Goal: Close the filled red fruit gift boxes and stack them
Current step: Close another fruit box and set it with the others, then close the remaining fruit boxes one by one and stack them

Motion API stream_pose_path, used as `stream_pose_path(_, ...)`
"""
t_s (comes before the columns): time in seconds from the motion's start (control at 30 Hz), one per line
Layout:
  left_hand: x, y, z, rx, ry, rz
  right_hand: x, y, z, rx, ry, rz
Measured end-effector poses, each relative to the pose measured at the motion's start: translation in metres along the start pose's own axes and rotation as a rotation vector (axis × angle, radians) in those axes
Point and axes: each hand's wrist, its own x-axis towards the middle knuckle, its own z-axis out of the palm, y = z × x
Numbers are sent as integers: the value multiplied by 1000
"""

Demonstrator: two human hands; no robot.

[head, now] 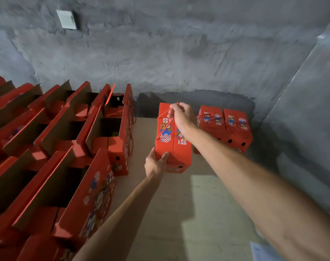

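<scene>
A closed red gift box (182, 147) with cartoon print hangs in the air at the middle of the view, above a cardboard sheet (179, 213). My right hand (181, 114) pinches its red cord handle (163, 114) at the far end of the lid. My left hand (155, 164) grips the box's near left corner from below. Two closed red boxes (224, 127) stand side by side at the back right, near the wall corner. Several open red boxes (66, 147) with raised flaps fill the left side in rows.
A rough grey concrete wall (160, 53) runs behind everything and another wall (310, 110) closes the right side. A pale switch plate (66, 19) sits high on the back wall. White paper (260, 251) lies at the bottom right on the floor.
</scene>
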Motion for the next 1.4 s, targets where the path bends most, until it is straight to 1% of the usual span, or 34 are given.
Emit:
stream_pose_path(0.1,49,5,34,-35,12,-17,55,23,-5,-75,4,10)
stream_pose_path(0.27,120,6,86,-23,20,-41,147,55,-22,-160,45,-29)
stream_pose_path(0.37,153,1,113,31,12,5,201,71,-30,-171,79,-33)
stream_pose_path(0.47,175,-7,133,-50,-50,61,244,85,-30,-196,101,-21)
stream_pose_path(0.63,215,-15,150,-34,-94,164,286,110,-24,-186,135,-33)
stream_pose_path(0.77,248,-20,163,55,-121,128,294,135,-24,-145,208,30)
stream_pose_path(0.93,272,-20,168,176,-146,81,293,156,-29,-155,236,99)
stream_pose_path(1.0,274,-21,168,218,-127,49,291,157,-27,-159,249,133)
stream_pose_path(1.1,271,-23,165,266,-97,48,285,162,-24,-216,254,189)
stream_pose_path(1.23,263,-14,154,262,-171,-23,273,160,-26,-342,174,260)
stream_pose_path(1.33,246,7,149,304,-164,6,246,151,-29,-527,41,295)
stream_pose_path(1.4,230,24,150,300,-173,58,221,146,-28,-585,-18,275)
